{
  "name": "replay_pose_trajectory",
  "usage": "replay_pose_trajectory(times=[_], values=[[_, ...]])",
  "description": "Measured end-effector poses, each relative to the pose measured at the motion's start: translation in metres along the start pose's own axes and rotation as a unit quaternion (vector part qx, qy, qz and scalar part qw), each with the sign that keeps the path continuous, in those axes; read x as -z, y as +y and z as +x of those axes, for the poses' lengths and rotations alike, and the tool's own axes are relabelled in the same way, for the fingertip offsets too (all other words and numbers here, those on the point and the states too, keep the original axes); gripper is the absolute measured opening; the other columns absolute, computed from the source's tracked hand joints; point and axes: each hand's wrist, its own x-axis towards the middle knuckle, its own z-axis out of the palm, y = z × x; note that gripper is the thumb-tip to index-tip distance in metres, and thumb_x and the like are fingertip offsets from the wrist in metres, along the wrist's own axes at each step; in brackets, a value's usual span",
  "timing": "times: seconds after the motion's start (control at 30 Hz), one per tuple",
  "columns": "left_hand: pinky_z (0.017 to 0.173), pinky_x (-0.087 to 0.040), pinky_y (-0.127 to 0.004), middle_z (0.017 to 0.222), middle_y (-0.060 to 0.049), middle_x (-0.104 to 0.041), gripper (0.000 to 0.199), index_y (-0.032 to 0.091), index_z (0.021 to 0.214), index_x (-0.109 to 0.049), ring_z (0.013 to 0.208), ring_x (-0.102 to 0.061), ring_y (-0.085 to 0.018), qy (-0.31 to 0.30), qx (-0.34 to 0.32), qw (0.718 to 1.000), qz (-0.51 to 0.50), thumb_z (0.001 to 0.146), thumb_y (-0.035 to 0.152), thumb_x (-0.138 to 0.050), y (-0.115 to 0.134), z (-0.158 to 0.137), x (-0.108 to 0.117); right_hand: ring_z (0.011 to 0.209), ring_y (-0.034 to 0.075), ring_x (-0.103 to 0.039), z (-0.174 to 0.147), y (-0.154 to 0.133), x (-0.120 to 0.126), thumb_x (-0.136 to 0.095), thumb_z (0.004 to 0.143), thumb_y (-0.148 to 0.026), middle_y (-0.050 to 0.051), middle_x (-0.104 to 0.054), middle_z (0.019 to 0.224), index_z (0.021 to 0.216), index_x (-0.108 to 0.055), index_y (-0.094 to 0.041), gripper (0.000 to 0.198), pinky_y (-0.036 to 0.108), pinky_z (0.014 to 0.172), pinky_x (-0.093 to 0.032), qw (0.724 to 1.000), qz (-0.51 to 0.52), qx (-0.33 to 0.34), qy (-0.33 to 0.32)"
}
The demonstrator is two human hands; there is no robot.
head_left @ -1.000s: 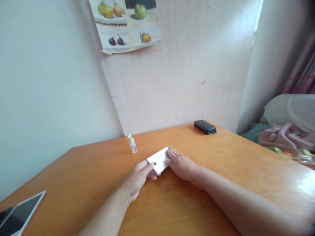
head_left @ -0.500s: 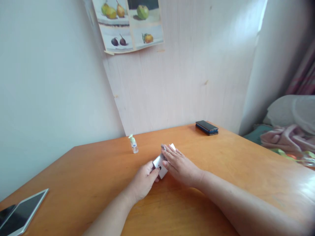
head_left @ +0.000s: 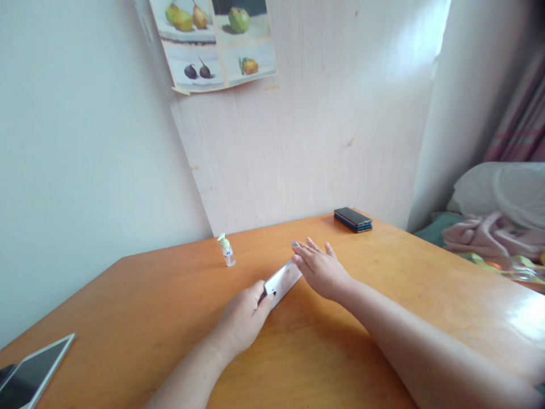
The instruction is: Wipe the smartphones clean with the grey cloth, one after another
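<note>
My left hand (head_left: 242,318) is closed round the near end of a silver phone (head_left: 284,282), its thumb over the top face beside a small dark mark. The phone tilts above the table, and its far end is partly hidden. My right hand (head_left: 321,268) lies over that far end with its fingers stretched and spread. A small greyish bit (head_left: 294,243) shows at those fingertips; I cannot make out what it is.
A small clear pump bottle (head_left: 227,253) stands behind the hands on the wooden table (head_left: 170,307). Stacked dark phones (head_left: 352,219) lie at the back right. A white-framed tablet (head_left: 32,372) lies at the left edge, a dark object beside it.
My right hand has slid outward along the phone to its far end and its fingers have spread, baring more of the silver face. My left hand keeps its grip. The view has shifted slightly.
</note>
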Motion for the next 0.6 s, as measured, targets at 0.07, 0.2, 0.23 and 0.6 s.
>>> replay_pose_trajectory(times=[0.07,0.2,0.23,0.6], values=[[0.058,-0.033,-0.025,0.071,0.002,-0.060,0.024,0.021,0.079,-0.053,0.065,-0.053,-0.015,-0.002,-0.001,1.000,-0.008,0.092,0.041,-0.048,0.001,0.000,0.000,0.147,0.031,-0.020,-0.002,-0.004,0.000,-0.028,0.102,-0.041,0.007,-0.040,0.153,0.145,-0.043,-0.023,0.049,0.066,0.114,-0.010,1.000,0.001,0.025,-0.008],[0.063,-0.036,-0.025,0.081,-0.001,-0.066,0.027,0.020,0.089,-0.059,0.072,-0.056,-0.017,-0.004,-0.019,0.997,-0.072,0.093,0.043,-0.047,0.002,0.001,-0.001,0.147,0.025,-0.020,-0.014,-0.024,-0.004,-0.029,0.102,-0.040,0.006,-0.039,0.154,0.148,-0.038,-0.024,0.050,0.057,0.118,-0.008,0.988,0.019,0.149,-0.040],[0.063,-0.036,-0.025,0.082,-0.001,-0.066,0.028,0.019,0.091,-0.059,0.073,-0.056,-0.017,-0.004,-0.022,0.997,-0.079,0.094,0.044,-0.046,0.002,0.001,-0.002,0.147,0.024,-0.020,-0.016,-0.027,-0.006,-0.029,0.102,-0.039,0.006,-0.039,0.154,0.149,-0.037,-0.024,0.050,0.056,0.118,-0.007,0.986,0.020,0.160,-0.041],[0.062,-0.034,-0.025,0.075,0.002,-0.060,0.027,0.020,0.079,-0.050,0.069,-0.054,-0.015,-0.001,-0.009,1.000,-0.030,0.094,0.042,-0.045,-0.008,0.004,-0.004,0.141,0.028,-0.035,0.014,0.025,-0.026,-0.035,0.097,-0.027,0.014,-0.052,0.142,0.136,-0.049,-0.020,0.042,0.046,0.108,-0.032,0.995,0.046,-0.073,-0.045]])
